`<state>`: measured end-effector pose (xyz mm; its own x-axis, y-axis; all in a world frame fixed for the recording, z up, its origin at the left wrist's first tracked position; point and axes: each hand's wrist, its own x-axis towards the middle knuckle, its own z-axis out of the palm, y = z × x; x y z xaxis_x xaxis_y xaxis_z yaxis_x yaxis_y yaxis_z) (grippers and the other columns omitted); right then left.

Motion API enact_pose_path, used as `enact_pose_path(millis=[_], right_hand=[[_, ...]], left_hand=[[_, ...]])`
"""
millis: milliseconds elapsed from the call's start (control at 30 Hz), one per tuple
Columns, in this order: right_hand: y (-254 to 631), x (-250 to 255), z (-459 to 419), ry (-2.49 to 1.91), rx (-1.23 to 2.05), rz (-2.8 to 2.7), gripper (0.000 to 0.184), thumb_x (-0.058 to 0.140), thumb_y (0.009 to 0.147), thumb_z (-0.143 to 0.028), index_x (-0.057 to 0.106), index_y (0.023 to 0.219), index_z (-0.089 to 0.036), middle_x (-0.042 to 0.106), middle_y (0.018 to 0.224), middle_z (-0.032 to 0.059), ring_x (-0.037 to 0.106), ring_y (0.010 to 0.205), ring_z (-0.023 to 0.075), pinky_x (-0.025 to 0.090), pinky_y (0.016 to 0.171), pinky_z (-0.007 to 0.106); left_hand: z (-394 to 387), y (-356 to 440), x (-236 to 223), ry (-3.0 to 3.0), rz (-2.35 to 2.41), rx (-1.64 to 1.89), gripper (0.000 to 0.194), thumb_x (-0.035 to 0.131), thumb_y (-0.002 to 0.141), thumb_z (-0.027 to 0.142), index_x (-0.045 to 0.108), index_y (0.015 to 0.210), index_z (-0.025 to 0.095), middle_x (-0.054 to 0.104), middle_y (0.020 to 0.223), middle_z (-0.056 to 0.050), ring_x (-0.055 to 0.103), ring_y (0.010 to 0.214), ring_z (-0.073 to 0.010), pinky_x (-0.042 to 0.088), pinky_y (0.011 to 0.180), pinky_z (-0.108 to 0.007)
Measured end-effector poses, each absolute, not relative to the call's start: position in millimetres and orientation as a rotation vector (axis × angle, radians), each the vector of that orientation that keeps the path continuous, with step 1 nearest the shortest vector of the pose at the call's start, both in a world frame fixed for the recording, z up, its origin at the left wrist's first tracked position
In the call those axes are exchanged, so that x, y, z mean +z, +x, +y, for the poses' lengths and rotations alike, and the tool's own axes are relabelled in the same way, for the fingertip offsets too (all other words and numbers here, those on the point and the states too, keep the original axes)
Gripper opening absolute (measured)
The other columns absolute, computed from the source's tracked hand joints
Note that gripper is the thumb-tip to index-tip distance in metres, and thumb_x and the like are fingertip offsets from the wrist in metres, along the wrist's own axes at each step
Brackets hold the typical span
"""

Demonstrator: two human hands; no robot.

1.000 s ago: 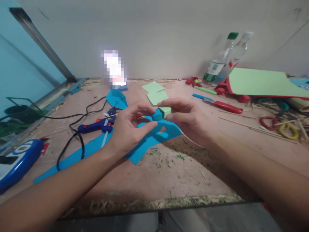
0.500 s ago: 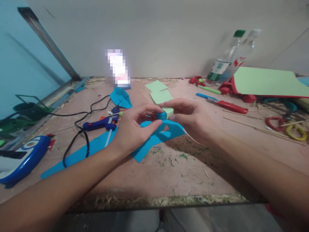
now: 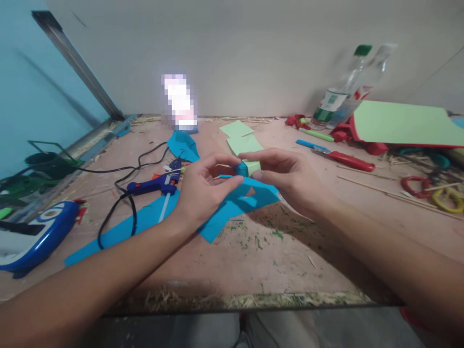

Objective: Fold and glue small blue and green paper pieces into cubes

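Between both hands, just above the table, is a small folded paper piece, blue on its left side and pale green on its right. My left hand pinches the blue part between thumb and fingers. The green part is held by the thumb and index finger of my right hand. Below the hands lies a cut sheet of blue paper with a small hole in it. Two pale green paper squares lie just behind the fingers. Parts of the paper piece are hidden by my fingertips.
On the left are a blue glue gun, its black cord and a long blue paper strip. A lit phone leans on the wall. Right stand bottles, a red-handled knife, scissors and thin sticks.
The small paper piece has turned slightly, showing more of its green part between my fingers. Both hands stay in nearly the same place; the view has shifted a little.
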<state>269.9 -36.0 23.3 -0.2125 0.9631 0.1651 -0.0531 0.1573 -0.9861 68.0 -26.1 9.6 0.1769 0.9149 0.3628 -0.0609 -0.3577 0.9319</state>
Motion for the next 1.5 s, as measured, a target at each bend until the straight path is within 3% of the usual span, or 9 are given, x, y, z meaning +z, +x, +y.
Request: enact_pose_path(millis=[167,333,533,767,1000,1300,1500], right_hand=[[271,24,-36,-0.943,1.298,-1.367,0.024,0.084,0.084,-0.021,0.085,0.103,-0.035,0.076,0.135,-0.0020,0.067,0.128,0.0267,0.057,0.104,0.042],[270,25,-36,-1.035,1.346,-1.288,0.025,0.087,0.080,-0.024,0.083,0.103,-0.034,0.080,0.103,0.0021,0.072,0.107,0.0280,0.060,0.085,0.042],[269,26,-34,-1.065,1.286,-1.296,0.028,0.088,0.077,-0.022,0.084,0.103,-0.030,0.082,0.104,0.0021,0.074,0.099,0.0256,0.061,0.084,0.041],[287,38,-20,-1.279,0.782,-1.803,0.022,0.080,0.081,-0.017,0.085,0.102,-0.023,0.084,0.109,0.0057,0.077,0.103,0.0284,0.063,0.092,0.045],[302,27,-5,-1.441,0.523,-2.071,0.029,0.070,0.086,-0.013,0.085,0.110,-0.018,0.084,0.107,0.0093,0.078,0.091,0.0281,0.065,0.087,0.047],[304,31,-6,-1.341,0.452,-2.209,0.041,0.069,0.082,-0.013,0.083,0.118,-0.028,0.082,0.122,0.0024,0.076,0.113,0.0315,0.060,0.103,0.054],[303,37,-11,-1.264,0.275,-2.137,0.035,0.065,0.080,-0.011,0.083,0.106,-0.025,0.081,0.120,0.0058,0.075,0.113,0.0330,0.060,0.096,0.051]], left_hand=[[-26,69,10,1.522,0.851,1.310,0.023,0.086,0.075,0.016,0.075,0.095,0.021,0.078,0.099,-0.003,0.076,0.091,-0.0201,0.068,0.076,-0.032],[-25,69,10,1.504,0.849,1.307,0.024,0.086,0.074,0.017,0.072,0.093,0.021,0.078,0.096,-0.003,0.076,0.090,-0.0208,0.068,0.076,-0.033],[-22,69,5,1.516,0.874,1.247,0.027,0.087,0.072,0.019,0.070,0.093,0.021,0.076,0.094,-0.002,0.076,0.090,-0.0216,0.066,0.075,-0.034],[-16,64,2,1.685,1.023,1.188,0.037,0.083,0.077,0.020,0.071,0.111,0.022,0.075,0.121,-0.006,0.070,0.116,-0.0249,0.059,0.091,-0.038],[-14,63,3,1.697,1.053,1.165,0.019,0.076,0.084,0.019,0.075,0.103,0.020,0.078,0.113,-0.007,0.072,0.108,-0.0235,0.058,0.089,-0.037],[-15,62,4,1.772,1.029,1.174,0.010,0.073,0.086,0.017,0.077,0.095,0.019,0.080,0.105,-0.005,0.073,0.102,-0.0213,0.058,0.085,-0.033],[-14,62,5,1.783,1.031,1.176,0.012,0.072,0.085,0.014,0.077,0.095,0.018,0.080,0.106,-0.006,0.073,0.102,-0.0208,0.058,0.084,-0.032]])
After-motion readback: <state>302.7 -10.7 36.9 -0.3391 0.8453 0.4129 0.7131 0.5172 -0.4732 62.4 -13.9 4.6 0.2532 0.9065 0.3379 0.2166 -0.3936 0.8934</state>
